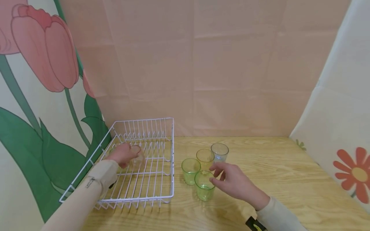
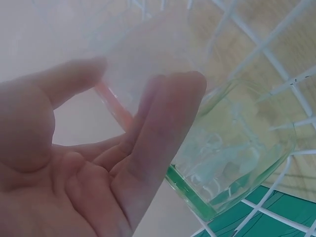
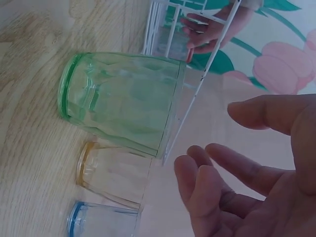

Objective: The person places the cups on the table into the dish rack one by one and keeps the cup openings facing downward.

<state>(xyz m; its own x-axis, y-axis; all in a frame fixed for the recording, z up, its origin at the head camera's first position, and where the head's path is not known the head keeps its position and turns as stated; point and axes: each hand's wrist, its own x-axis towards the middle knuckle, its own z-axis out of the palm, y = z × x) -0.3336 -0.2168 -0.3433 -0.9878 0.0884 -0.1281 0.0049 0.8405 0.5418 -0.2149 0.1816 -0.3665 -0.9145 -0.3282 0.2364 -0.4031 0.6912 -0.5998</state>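
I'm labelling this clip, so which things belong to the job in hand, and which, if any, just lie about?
Seemingly in the job:
white dish rack
pink-tinted glass by the left hand
green glass in the rack
two green glasses, amber glass, blue glass near the right hand

Just surroundings:
tulip-print sheet
pink backdrop
flower-print sheet

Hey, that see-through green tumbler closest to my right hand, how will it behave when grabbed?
The transparent green tumbler is probably rigid, given its crisp, faceted wall. Its smooth, glossy sides may feel slippery. It stands upright but looks narrower at its base than its rim, so a push high up might tip it.
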